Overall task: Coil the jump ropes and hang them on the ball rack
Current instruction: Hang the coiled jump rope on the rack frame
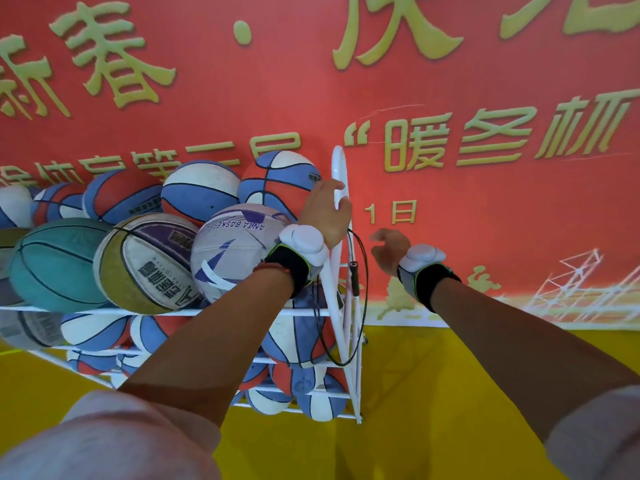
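A white wire ball rack (349,327) full of basketballs stands against a red banner wall. A thin black jump rope (364,296) hangs in long loops from the rack's right end frame, with a black handle (354,277) dangling beside the bars. My left hand (325,211) grips the white curved end bar near its top, right where the rope hangs. My right hand (389,252) hovers just right of the rope with fingers spread, holding nothing.
Basketballs fill the rack's shelves, among them a teal ball (55,265), an olive and white ball (145,261) and a white and purple ball (235,247). The floor (415,393) is yellow. The red banner (450,116) stands close behind the rack.
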